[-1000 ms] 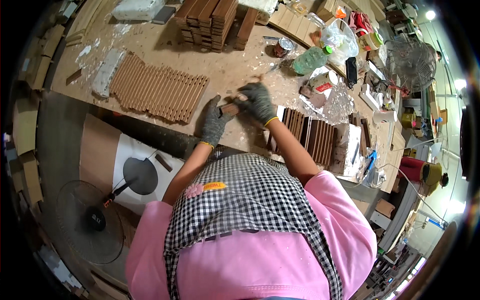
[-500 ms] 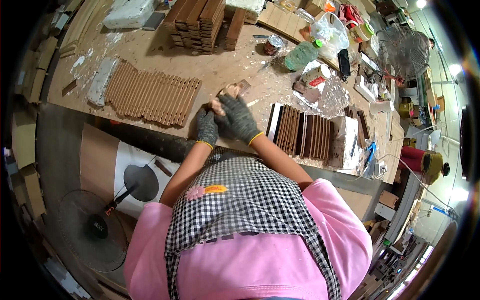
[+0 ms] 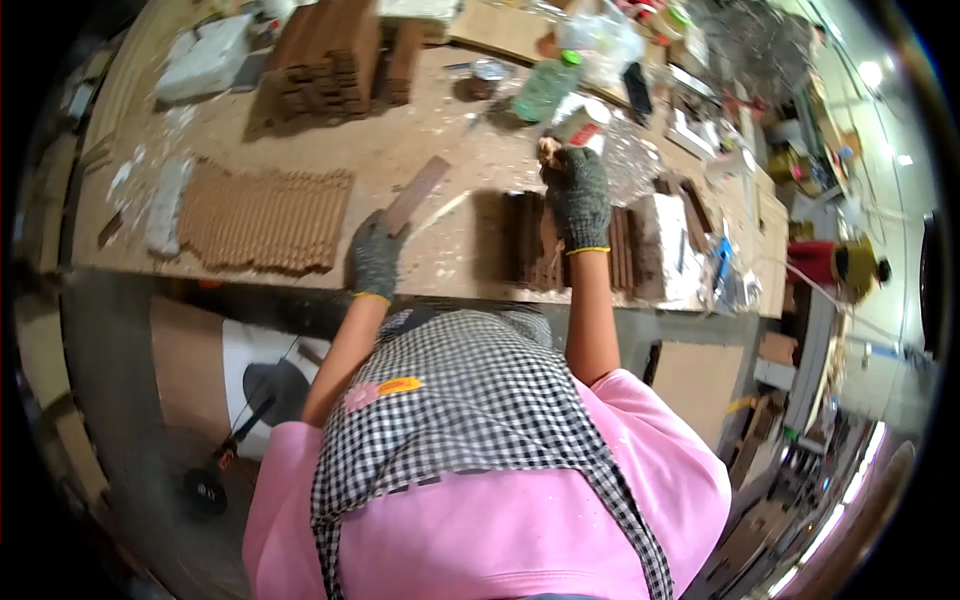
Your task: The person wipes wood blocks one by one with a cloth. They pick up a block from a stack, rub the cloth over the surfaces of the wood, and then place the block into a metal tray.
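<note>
My gloved left hand (image 3: 376, 258) is closed on one end of a flat brown wooden slat (image 3: 418, 192), which points away from me above the bench. My gloved right hand (image 3: 580, 195) is closed around a crumpled tan piece that looks like a rag (image 3: 548, 150); most of it is hidden by the glove. This hand is over the far side of a row of dark brown slats (image 3: 525, 240), near a white and red cup (image 3: 583, 126). To the left, grooved brown slats (image 3: 265, 215) lie side by side in a long row.
Stacked brown boards (image 3: 325, 60) stand at the back left. A green bottle (image 3: 545, 90), an open can (image 3: 487, 78) and a plastic bag (image 3: 605, 45) are at the back. White blocks (image 3: 665, 245) bound the slat rows. A standing fan is below left.
My hands have separated. The right one has moved right with the crumpled piece, and the left one holds the slat, now plainly visible. The whole view has shifted slightly.
</note>
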Demonstrator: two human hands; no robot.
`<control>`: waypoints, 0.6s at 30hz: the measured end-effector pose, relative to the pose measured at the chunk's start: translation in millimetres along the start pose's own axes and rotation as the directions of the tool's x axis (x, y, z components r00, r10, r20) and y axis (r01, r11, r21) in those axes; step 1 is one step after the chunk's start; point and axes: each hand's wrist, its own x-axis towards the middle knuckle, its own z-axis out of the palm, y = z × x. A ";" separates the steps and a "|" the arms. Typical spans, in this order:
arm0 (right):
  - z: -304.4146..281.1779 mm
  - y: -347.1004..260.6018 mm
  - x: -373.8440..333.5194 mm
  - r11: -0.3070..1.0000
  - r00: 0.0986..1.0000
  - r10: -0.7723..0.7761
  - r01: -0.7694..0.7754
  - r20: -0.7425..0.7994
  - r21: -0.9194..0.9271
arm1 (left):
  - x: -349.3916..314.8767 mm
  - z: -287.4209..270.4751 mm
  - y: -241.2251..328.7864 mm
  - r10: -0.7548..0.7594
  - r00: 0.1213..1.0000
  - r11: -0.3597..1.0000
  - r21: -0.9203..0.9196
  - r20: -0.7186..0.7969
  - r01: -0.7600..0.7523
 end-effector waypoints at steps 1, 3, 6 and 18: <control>14.2 42.5 -16.4 0.877 0.982 0.177 -0.186 0.062 0.442 | 3.7 -0.4 7.0 0.045 0.999 0.999 0.015 -0.018 -0.045; -15.8 38.3 -31.5 0.957 0.966 0.149 -0.087 0.212 -0.275 | 2.8 -2.0 2.3 0.024 0.999 1.000 -0.009 -0.036 -0.024; -34.7 67.7 -61.0 0.976 0.981 0.123 -0.092 0.150 -0.196 | 2.6 -8.7 11.6 -0.023 1.000 0.997 0.074 0.007 0.023; -115.1 235.2 -99.0 0.371 0.626 0.743 -0.679 -0.237 -0.634 | 4.1 11.4 -18.5 -0.374 0.881 0.175 -0.910 0.291 0.375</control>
